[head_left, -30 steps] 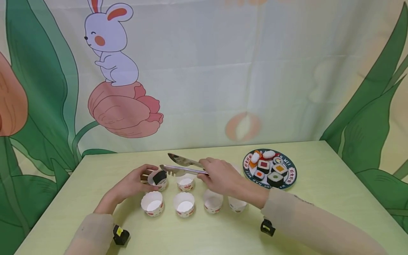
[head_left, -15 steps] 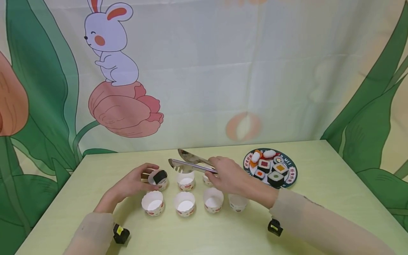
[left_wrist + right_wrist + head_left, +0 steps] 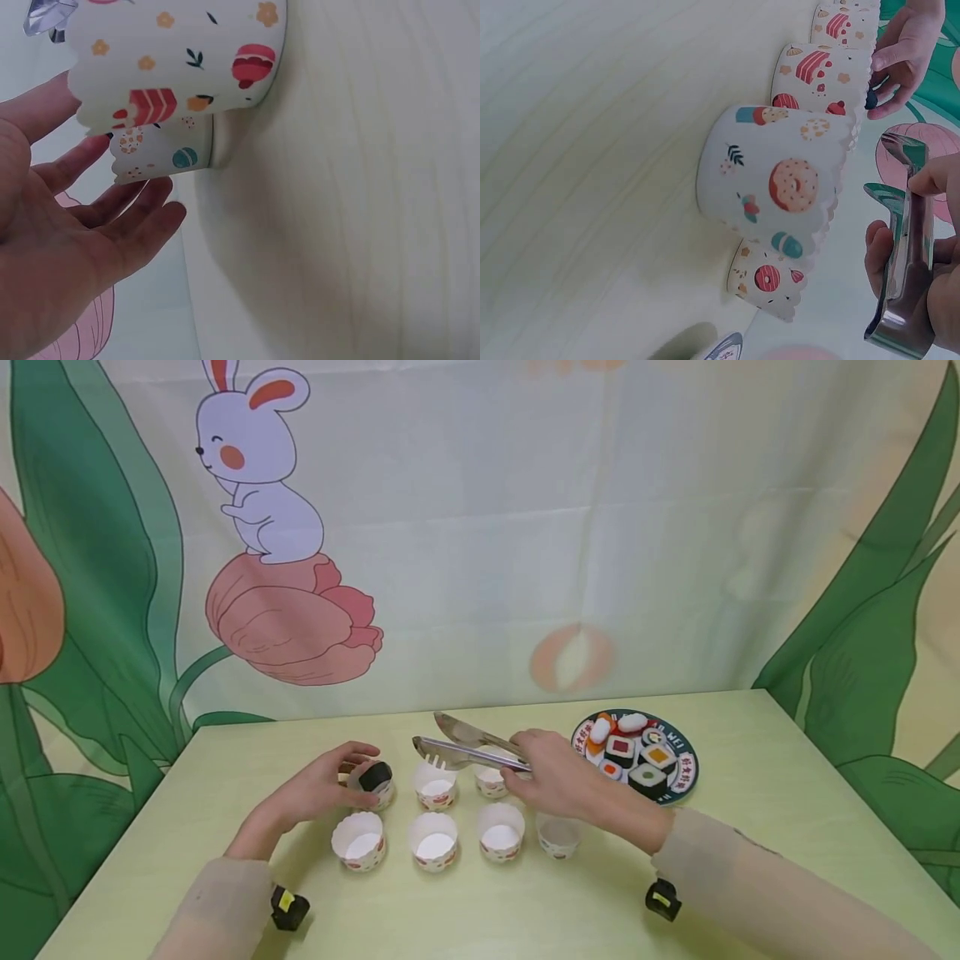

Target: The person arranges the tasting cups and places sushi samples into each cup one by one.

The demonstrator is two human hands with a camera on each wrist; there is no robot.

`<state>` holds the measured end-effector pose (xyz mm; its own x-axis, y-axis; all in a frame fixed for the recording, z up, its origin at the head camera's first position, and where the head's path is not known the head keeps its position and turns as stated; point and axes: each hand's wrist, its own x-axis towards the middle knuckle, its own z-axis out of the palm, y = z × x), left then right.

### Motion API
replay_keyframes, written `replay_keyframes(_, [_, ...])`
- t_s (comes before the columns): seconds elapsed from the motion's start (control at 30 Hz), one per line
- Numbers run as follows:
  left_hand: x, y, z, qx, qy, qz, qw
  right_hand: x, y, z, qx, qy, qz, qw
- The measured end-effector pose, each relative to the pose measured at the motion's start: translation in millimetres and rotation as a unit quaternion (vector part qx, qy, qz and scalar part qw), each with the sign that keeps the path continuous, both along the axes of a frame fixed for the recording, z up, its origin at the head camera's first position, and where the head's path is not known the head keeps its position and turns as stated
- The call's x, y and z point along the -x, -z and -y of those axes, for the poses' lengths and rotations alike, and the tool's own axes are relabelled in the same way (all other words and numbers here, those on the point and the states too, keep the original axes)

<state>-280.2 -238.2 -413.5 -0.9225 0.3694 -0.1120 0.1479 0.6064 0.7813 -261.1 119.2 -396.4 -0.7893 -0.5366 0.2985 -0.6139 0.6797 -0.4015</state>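
Observation:
My left hand (image 3: 318, 789) holds a white paper baking cup (image 3: 382, 799) at the back left, thumb on its near side and fingers round the far side. Inside that cup sits a black-wrapped sushi piece (image 3: 375, 777). In the left wrist view, the fingers (image 3: 150, 232) curve beside the same cup (image 3: 161, 150), partly behind a nearer cup (image 3: 180, 56). My right hand (image 3: 558, 772) grips metal serving tongs (image 3: 468, 758), whose spread tips hold nothing above the back row of cups. In the right wrist view, fingers and thumb wrap the tongs (image 3: 907, 277).
Several paper cups stand in two rows, among them a front left cup (image 3: 358, 843) and a front right cup (image 3: 558, 837). My right hand partly hides the back row's right end. A round plate (image 3: 686, 770) with several toy sushi pieces lies at the right of the table (image 3: 765, 827).
My right hand has moved right with the tongs, away from the back left cup. My left hand stays at that cup, and the sushi piece remains inside.

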Motion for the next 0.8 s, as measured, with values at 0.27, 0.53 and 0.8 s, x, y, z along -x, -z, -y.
replay_keyframes(0.27, [-1.1, -4.9, -8.2, 0.005, 0.01, -0.024, 0.9997, 0.4, 0.7, -11.8, 0.022, 0.003, 0.0, 1.0])
replay_keyframes(0.53, [-1.9, -9.8, -18.3, -0.009, 0.031, -0.046, 0.9984, 0.0, 2.4, -21.5, 0.025, 0.015, -0.002, 1.0])
replay_keyframes(0.8, [-2.7, -12.0, -33.4, 0.026, 0.039, -0.098, 0.9941, -2.6, 1.4, -32.7, 0.023, 0.028, 0.022, 0.999])
